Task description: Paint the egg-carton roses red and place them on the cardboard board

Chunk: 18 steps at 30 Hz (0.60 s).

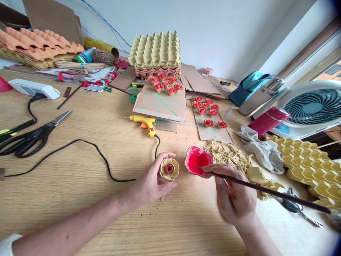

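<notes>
My left hand [149,183] holds a flower [173,173] that looks cut from egg carton, with pale outer petals and a red-painted centre. In my right hand [236,195] is a long dark paintbrush [266,191], gripped near its tip. The brush tip reaches into a small wavy-rimmed bowl [188,152] of bright red paint, just right of the flower. Pale carton scraps [226,153] lie heaped behind my right hand. Several red flowers [209,123] sit on a cardboard strip farther back, and more red flowers [158,87] rest on a larger cardboard piece [160,106].
A yellow glue gun [149,122] lies behind my left hand, its black cable [103,156] running left. Black scissors [39,137] and a white power strip [34,88] are at left. Egg trays [156,49] stand at the back. A fan [314,106] and pink bottle [269,121] stand right.
</notes>
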Each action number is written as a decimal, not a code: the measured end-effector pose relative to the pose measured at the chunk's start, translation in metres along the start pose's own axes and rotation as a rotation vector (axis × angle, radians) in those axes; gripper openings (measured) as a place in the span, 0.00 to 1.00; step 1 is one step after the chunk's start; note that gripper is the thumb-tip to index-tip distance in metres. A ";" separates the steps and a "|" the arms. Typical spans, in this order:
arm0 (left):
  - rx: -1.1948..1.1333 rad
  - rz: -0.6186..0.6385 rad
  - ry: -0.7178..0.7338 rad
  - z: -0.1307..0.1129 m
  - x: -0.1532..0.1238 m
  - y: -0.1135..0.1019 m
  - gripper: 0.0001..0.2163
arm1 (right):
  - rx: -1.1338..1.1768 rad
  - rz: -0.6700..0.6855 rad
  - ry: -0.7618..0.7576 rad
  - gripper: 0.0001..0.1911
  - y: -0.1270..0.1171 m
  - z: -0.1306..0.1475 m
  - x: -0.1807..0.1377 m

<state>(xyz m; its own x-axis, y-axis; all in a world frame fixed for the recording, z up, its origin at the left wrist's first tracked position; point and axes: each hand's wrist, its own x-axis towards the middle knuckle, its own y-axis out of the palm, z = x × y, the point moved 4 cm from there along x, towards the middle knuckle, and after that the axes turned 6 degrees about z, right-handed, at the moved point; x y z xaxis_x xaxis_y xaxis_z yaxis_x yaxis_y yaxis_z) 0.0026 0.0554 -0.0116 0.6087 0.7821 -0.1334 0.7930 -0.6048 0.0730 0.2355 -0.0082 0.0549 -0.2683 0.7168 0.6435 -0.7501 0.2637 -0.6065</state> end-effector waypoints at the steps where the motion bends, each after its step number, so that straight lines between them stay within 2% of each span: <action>1: -0.034 0.026 -0.009 0.001 0.000 0.001 0.34 | -0.033 0.018 -0.003 0.19 0.000 0.001 0.002; 6: -0.081 0.060 0.012 -0.001 0.001 0.004 0.31 | -0.130 0.097 -0.029 0.14 -0.001 0.007 0.010; 13: -0.038 0.081 -0.010 0.002 0.000 0.006 0.32 | -0.133 0.139 -0.020 0.13 0.001 0.009 0.013; 18: -0.010 0.064 -0.006 0.007 -0.001 0.005 0.33 | -0.026 0.063 0.001 0.14 -0.003 0.003 0.003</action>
<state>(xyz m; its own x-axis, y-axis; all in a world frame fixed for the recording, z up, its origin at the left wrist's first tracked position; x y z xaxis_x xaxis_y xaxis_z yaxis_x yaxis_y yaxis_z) 0.0058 0.0507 -0.0176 0.6583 0.7407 -0.1343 0.7525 -0.6521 0.0918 0.2350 -0.0084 0.0602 -0.3142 0.7331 0.6032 -0.7159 0.2343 -0.6577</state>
